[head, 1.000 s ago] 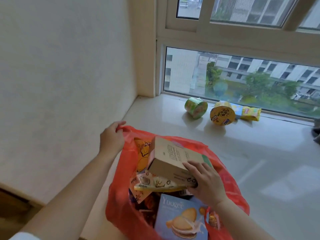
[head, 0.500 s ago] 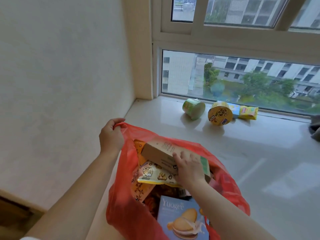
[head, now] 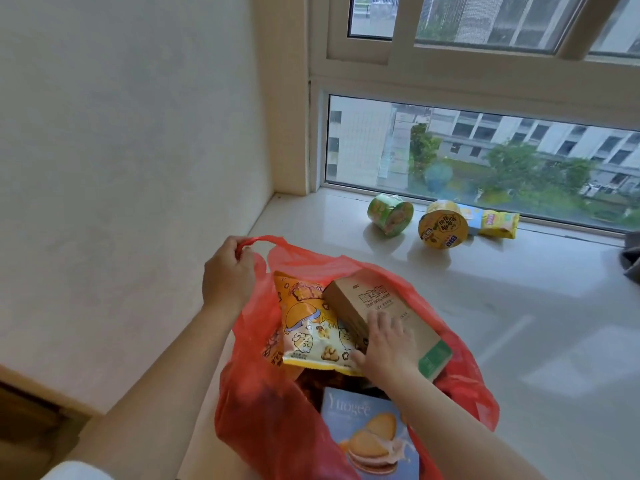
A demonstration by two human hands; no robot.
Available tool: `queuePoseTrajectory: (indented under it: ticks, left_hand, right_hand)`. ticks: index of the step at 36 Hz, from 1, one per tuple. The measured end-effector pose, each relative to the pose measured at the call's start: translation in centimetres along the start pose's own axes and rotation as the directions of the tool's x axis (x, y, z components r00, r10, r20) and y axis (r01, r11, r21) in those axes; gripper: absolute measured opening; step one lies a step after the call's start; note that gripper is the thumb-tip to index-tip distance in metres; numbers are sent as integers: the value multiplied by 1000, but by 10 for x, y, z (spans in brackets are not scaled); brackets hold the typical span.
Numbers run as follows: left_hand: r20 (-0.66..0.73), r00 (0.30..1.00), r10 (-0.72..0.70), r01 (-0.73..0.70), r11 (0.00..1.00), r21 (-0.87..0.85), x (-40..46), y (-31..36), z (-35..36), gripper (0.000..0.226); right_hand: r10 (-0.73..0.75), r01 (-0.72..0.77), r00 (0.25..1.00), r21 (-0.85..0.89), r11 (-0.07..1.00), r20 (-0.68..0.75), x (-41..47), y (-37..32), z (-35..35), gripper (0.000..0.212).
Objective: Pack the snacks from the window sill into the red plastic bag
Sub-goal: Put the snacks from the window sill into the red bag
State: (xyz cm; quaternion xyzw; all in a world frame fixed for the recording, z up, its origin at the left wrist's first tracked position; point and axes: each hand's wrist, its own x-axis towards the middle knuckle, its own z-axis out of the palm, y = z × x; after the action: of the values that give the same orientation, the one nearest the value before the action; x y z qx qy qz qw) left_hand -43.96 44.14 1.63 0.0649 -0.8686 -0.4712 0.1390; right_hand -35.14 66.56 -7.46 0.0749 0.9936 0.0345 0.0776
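The red plastic bag (head: 263, 420) stands open on the window sill (head: 519, 323) in front of me. My left hand (head: 227, 275) grips its left handle and holds it up. My right hand (head: 388, 348) lies on a brown cardboard snack box (head: 377, 306), holding it at the top of the bag. Beside the box sits a yellow popcorn packet (head: 308, 327), and a blue biscuit box (head: 363, 434) stands at the near side. On the sill by the glass lie a green cup (head: 389, 214), a yellow cup (head: 443, 228) and a yellow packet (head: 498, 224).
A plain wall (head: 138, 168) rises close on the left. The window frame and glass (head: 485, 161) close the far side of the sill. A grey cloth (head: 632, 261) shows at the right edge. A light blue packet (head: 471, 216) lies behind the yellow cup.
My right hand has turned the brown box and pushed it lower into the bag. My left hand has kept its hold on the handle.
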Motion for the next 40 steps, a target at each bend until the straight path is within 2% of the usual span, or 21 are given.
queuePoseTrajectory:
  ticks: [1,3,4,6,9,12,14,15,17,18,20,21,23,26,29,31,32,34,36,38,40]
  left_hand:
    - [20,1000,-7,5,997,73,-1,-6,-1,20]
    - [61,997,-38,26,980,195,-6,-14,-4,27]
    - [85,995,-61,36,963,265,-8,-18,-6,33]
    - [157,982,-106,27,899,438,-11,-28,-9,42]
    - [257,942,-217,6,776,631,-12,-44,-15,30]
    - [241,942,-235,19,751,660,-11,-54,-22,20]
    - [214,949,-230,50,784,619,-8,-53,-26,24]
    - [198,946,-258,110,827,551,-4,-54,-27,25]
    - [200,912,-359,290,907,306,3,-52,-28,20]
    - [208,887,-413,390,910,142,8,-51,-28,21]
    - [154,873,-462,474,880,-46,17,-50,-25,37]
    - [115,889,-442,450,891,-55,18,-43,-24,37]
    - [24,924,-382,383,924,-7,19,-27,-25,22]
    - [-20,954,-300,299,953,-46,26,-18,-22,17]
    - [-32,954,-297,292,951,-99,32,-19,-23,11]
    - [-41,950,-309,297,938,-179,34,-20,-22,10]
    - [-38,950,-308,294,932,-212,34,-19,-21,10]
    - [-30,951,-306,290,924,-247,33,-18,-18,10]
    - [-26,950,-311,292,916,-275,32,-16,-16,9]
    - [-19,950,-312,293,911,-291,30,-13,-16,10]
    - [-10,949,-316,300,908,-293,28,-12,-16,10]
  right_hand:
    - [-67,70,992,30,997,-108,-1,-3,-2,80]
    - [-246,263,944,50,964,-222,-3,-14,-4,79]
    - [-336,356,912,47,933,-234,-3,-20,-1,82]
    - [-479,491,866,61,869,-147,-3,-33,6,90]
    - [-548,549,834,6,836,-59,0,-51,6,94]
    - [-494,495,869,26,869,-36,5,-55,2,82]
    - [-450,454,891,76,888,-67,9,-50,3,70]
    - [-433,439,898,89,894,-76,12,-47,2,63]
    - [-427,431,902,72,899,-63,18,-38,-4,51]
    - [-439,442,897,57,895,-47,21,-34,-9,47]
    - [-467,467,884,22,884,-19,27,-25,-21,42]
    - [-474,475,880,21,880,-25,30,-21,-27,40]
    - [-486,487,873,62,871,-37,34,-12,-36,38]
    - [-536,531,844,113,840,14,35,-3,-46,43]
    - [-586,580,809,102,808,46,29,2,-54,19]
    - [-618,616,785,56,786,47,26,3,-54,18]
    - [-633,633,773,18,774,46,26,4,-49,31]
    - [-657,661,750,-61,748,80,22,3,-39,73]
    - [-650,667,743,-111,737,159,16,-6,-28,96]
    - [-646,662,748,-98,743,151,10,-20,-17,87]
    - [-650,652,758,-61,755,53,10,-34,-8,57]
